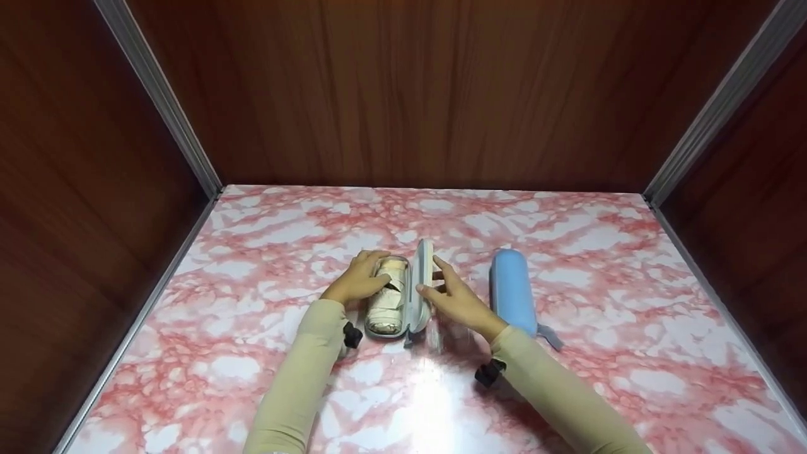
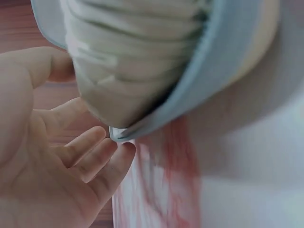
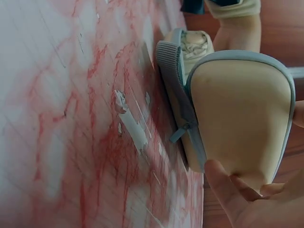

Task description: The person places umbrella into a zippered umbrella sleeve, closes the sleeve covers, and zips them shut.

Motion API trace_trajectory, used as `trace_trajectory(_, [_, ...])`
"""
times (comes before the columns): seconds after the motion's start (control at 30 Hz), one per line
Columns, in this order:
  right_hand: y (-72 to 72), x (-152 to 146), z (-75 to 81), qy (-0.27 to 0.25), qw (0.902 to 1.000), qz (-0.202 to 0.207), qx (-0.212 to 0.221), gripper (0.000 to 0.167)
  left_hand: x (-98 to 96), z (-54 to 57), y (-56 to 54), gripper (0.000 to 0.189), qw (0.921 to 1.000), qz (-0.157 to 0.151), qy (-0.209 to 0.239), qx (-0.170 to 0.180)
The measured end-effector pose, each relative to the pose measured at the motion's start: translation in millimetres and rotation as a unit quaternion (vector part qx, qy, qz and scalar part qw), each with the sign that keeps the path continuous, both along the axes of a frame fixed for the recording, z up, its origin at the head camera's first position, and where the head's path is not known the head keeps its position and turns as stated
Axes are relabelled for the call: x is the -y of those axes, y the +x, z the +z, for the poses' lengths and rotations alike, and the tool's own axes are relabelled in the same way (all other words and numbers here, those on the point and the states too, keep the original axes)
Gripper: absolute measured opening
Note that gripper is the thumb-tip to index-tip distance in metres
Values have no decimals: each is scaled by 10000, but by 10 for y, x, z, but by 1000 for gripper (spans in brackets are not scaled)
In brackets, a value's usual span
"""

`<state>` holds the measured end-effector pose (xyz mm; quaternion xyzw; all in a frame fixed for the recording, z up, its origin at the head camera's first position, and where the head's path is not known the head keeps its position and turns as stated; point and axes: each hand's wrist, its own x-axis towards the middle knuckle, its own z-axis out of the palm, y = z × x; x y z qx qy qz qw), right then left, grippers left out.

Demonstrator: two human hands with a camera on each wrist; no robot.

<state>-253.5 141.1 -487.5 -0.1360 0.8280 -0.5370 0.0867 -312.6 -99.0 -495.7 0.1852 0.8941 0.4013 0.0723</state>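
A cream zip case (image 1: 421, 309) with grey-blue trim stands open like a book in the middle of the table. Its left half holds a rolled cream fabric bundle (image 1: 386, 309), which looks like a compact folded umbrella. My left hand (image 1: 358, 282) grips the left half, thumb over the bundle and fingers bent at the rim (image 2: 156, 118). The right hand (image 1: 459, 301) holds the upright lid (image 3: 242, 109) by its edges, thumb and fingers on opposite sides. A zip pull (image 3: 178, 134) and grey ribbed strap (image 3: 171, 66) show at the case's near end.
To the right lies a closed blue case (image 1: 514, 290) with a grey strap (image 1: 550, 336). The red-and-white marbled tabletop (image 1: 252, 353) is walled by dark wood panels (image 1: 403, 94) at the back and sides. A scuffed patch (image 3: 130, 126) shows beside the case.
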Motion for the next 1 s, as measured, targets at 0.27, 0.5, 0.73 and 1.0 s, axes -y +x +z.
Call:
trace_trajectory(0.27, [11, 97, -23, 228, 9978, 189, -597, 84, 80, -44, 111, 62, 9936, 694, 736, 500])
trace_trajectory(0.5, [53, 145, -51, 590, 9910, 352, -1153, 77, 152, -81, 199, 57, 9614, 1148, 1822, 1714])
trace_trajectory(0.73, [67, 187, -58, 1021, 9837, 610, -1349, 76, 186, -117, 220, 40, 9249, 894, 2603, 2623])
trace_trajectory(1.0, [55, 248, -88, 1528, 9711, 999, -1537, 71, 196, -120, 218, 41, 9131, 935, 2832, 2779])
